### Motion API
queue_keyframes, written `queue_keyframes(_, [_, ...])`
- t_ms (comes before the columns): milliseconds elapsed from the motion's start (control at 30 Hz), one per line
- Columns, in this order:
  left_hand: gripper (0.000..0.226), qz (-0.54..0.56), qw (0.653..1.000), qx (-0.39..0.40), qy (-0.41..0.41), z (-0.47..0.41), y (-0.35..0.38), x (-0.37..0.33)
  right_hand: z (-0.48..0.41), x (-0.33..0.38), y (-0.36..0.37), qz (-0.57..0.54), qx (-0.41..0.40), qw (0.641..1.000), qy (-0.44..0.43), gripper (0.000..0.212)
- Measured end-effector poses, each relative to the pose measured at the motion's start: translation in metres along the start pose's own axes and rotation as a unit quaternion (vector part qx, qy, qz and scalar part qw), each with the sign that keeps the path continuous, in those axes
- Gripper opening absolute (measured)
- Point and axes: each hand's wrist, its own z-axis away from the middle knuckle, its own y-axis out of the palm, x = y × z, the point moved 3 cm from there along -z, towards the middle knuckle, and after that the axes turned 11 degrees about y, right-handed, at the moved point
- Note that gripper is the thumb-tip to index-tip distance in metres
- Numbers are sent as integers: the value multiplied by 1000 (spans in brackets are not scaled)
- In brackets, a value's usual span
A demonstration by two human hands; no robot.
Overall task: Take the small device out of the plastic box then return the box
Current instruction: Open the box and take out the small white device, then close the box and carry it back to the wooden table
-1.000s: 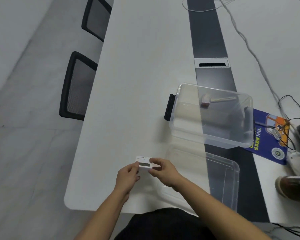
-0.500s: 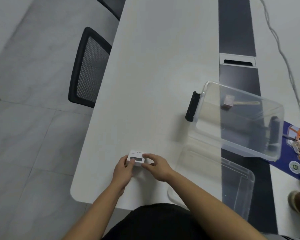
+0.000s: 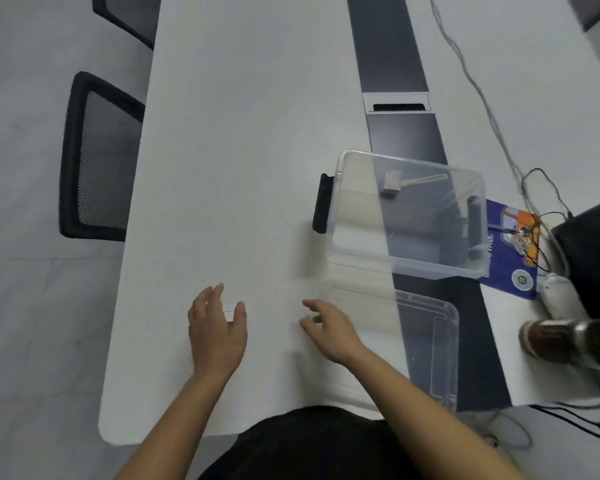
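The small white device lies on the white table, mostly hidden under my left hand, whose thumb and fingers curl around it. My right hand hovers apart to the right with fingers spread and nothing in it. The clear plastic box with black side latches stands open further back on the right; a small mallet-like item lies inside. The box's clear lid lies flat on the table just right of my right hand.
A blue printed card, tangled cables, a white object and a dark jar crowd the table's right edge. A dark strip with a cable slot runs down the table. Black mesh chairs stand at the left.
Both hands lowered the device to the table. My right hand let go and moved right; my left hand stays over the device.
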Motion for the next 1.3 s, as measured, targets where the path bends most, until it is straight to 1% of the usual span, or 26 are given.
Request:
queue_keyframes(33, [52, 20, 1000, 1, 24, 1, 6, -12, 3, -17, -12, -16, -26, 999, 16, 48])
queue_keyframes(100, [52, 50, 996, 39, 66, 4, 25, -37, 10, -54, -34, -53, -83, 994, 55, 50])
queue_keyframes(167, [57, 51, 988, 102, 101, 12, 50, -61, 19, -90, -54, -90, -142, 980, 105, 51])
queue_keyframes(200, [61, 46, 984, 140, 101, 15, 64, -69, 24, -107, -63, -101, -169, 972, 131, 52])
queue_keyframes(233, [66, 46, 979, 181, 87, 20, 77, -77, 28, -124, -70, -110, -194, 962, 156, 54])
queue_keyframes(300, [73, 74, 966, 248, 19, 31, 103, -85, 37, -153, -83, -131, -230, 942, 208, 59])
queue_keyframes(367, [79, 119, 952, 274, -61, 41, 120, -89, 44, -175, -90, -144, -246, 924, 254, 65])
queue_keyframes(433, [91, 138, 948, 267, -109, 46, 134, -89, 48, -193, -92, -155, -243, 914, 285, 75])
queue_keyframes(500, [96, 128, 947, 263, -131, 53, 145, -89, 50, -204, -90, -180, -221, 907, 311, 86])
queue_keyframes(567, [103, 153, 940, 263, -154, 58, 148, -92, 50, -208, -88, -208, -212, 901, 317, 91])
queue_keyframes(633, [98, 170, 940, 251, -160, 60, 149, -94, 50, -207, -87, -227, -223, 894, 315, 92])
queue_keyframes(733, [94, 139, 949, 219, -178, 58, 148, -90, 51, -205, -89, -253, -238, 879, 327, 91])
queue_keyframes(800, [90, 106, 962, 183, -173, 55, 143, -90, 53, -204, -93, -257, -255, 876, 320, 82])
queue_keyframes(900, [72, 88, 979, 123, -141, 52, 134, -91, 61, -199, -102, -274, -289, 870, 290, 60])
queue_keyframes(1033, [44, 97, 994, 26, -38, 50, 112, -101, 74, -187, -123, -283, -360, 860, 224, 45])
queue_keyframes(1100, [41, 117, 993, -5, 10, 43, 100, -115, 77, -175, -141, -290, -398, 852, 177, 43])
queue_keyframes(1167, [40, 144, 988, -37, 47, 29, 88, -134, 73, -160, -164, -293, -416, 851, 130, 43])
queue_keyframes(1233, [41, 156, 982, -63, 83, 7, 78, -155, 64, -143, -190, -285, -421, 857, 86, 44])
queue_keyframes(1300, [43, 147, 981, -63, 113, -21, 70, -174, 51, -128, -217, -255, -422, 868, 57, 45])
